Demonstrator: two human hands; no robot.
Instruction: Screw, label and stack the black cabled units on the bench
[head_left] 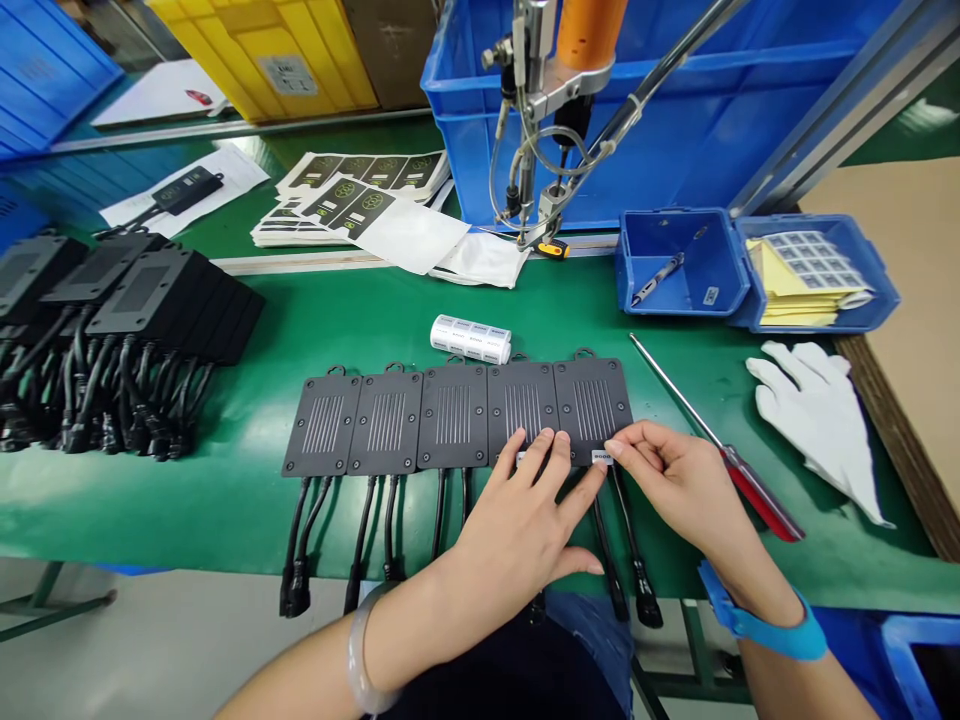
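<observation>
Evidently the label (601, 456) is the delicate piece: thin, nearly weightless, probably sticky-backed and easy to crease or set down crooked, so a corner or short end is the best place to take it. It lies at the lower edge of the end box (592, 395), the rightmost of five in a row. The right hand (679, 485) is curled, thumb and forefinger closed together and seeming to pinch the label's right end. The left hand (517, 520) is spread, gripping nothing, its fingertips resting on the two rightmost boxes and its forefinger against the label. The box itself looks stiff, sturdy and modest in weight; its sides should give a surer hold than the cables (630, 520), which look springy and liable to swing. Behind, the small left bin (626, 265) contains a pen (660, 278) and a little tag (711, 295), while the bin beside it (885, 290) has yellow-backed sheets (795, 285) of printed stickers. What the yellow crate (217, 50) and big blue crate (457, 120) contain, I cannot tell.
</observation>
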